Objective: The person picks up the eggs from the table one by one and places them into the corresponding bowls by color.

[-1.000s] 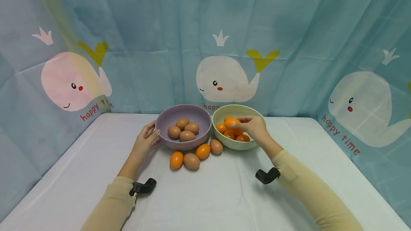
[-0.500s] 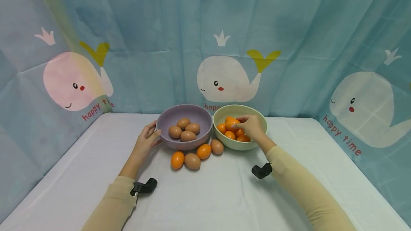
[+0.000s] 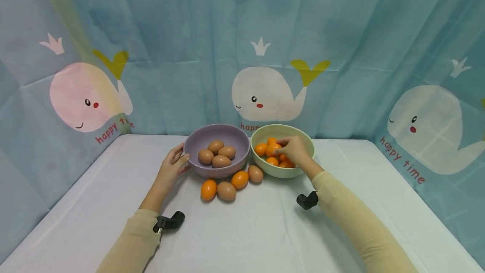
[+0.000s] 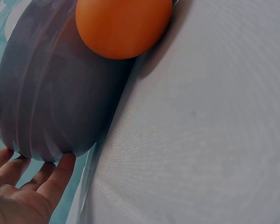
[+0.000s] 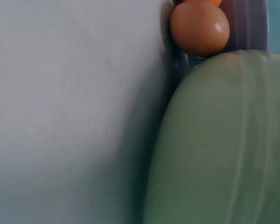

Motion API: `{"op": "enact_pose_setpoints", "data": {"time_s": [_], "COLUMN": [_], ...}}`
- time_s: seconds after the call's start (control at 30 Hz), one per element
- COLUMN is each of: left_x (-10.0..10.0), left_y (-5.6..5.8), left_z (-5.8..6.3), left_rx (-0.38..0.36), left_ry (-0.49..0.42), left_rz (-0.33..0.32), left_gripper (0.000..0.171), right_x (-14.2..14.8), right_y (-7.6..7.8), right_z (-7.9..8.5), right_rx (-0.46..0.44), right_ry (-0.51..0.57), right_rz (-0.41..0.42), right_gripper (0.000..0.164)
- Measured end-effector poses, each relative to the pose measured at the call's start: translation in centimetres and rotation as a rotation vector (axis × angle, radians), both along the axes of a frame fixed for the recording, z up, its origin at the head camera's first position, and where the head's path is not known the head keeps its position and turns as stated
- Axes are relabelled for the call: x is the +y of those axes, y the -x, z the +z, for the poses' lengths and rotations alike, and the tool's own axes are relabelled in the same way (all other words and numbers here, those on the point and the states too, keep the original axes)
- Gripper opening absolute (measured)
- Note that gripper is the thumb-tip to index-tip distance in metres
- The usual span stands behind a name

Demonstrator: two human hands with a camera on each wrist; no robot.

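Observation:
In the head view, my right hand reaches into the pale green bowl. Thumb and fingertips pinch an orange egg low on the pile of several orange eggs. The right wrist view has no hand in it, just the green bowl's outer side. To the left stands a purple bowl with several brown eggs inside. My left hand rests against that bowl's outer wall; in the left wrist view its fingers are spread, fingertips touching the wall.
Before the bowls lie a loose orange egg, a brown egg, another orange egg and another brown egg. The bowls stand side by side on a white table. A blue whale-print curtain hangs behind.
My right hand has moved slightly down and left, lowering the orange egg onto the pile. Orange eggs in the green bowl have shifted a little. My left hand stays at the purple bowl.

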State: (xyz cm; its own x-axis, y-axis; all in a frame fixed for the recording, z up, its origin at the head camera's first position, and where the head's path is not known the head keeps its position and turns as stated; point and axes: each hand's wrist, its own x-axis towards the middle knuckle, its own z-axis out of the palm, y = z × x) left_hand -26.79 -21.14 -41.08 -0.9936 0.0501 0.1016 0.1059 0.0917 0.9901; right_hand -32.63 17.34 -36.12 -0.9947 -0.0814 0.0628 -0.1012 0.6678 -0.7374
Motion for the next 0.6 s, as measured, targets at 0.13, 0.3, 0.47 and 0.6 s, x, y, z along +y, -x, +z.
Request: {"op": "enact_pose_setpoints", "data": {"time_s": [0.13,0.3,0.47,0.6], "left_x": [0.0,-0.08,-0.04,0.1], "left_y": [-0.08,-0.06,-0.02,0.01], "left_z": [0.0,-0.02,-0.06,-0.12], "left_rx": [-0.004,-0.005,0.003,0.009], "left_ry": [0.007,0.002,0.003,-0.015], "left_rz": [-0.001,0.001,0.003,0.0], "left_gripper": [0.066,0.065,0.065,0.063], "right_x": [-0.12,-0.26,-0.15,0.03], "right_y": [0.3,0.64,0.63,0.2], "right_z": [0.08,0.1,0.07,0.11], "right_rx": [-0.009,-0.051,-0.083,-0.068], "right_ry": [-0.076,-0.101,-0.06,0.014], "right_rz": [0.026,0.038,0.029,0.028], "right_gripper": [0.044,0.036,0.033,0.038]}}
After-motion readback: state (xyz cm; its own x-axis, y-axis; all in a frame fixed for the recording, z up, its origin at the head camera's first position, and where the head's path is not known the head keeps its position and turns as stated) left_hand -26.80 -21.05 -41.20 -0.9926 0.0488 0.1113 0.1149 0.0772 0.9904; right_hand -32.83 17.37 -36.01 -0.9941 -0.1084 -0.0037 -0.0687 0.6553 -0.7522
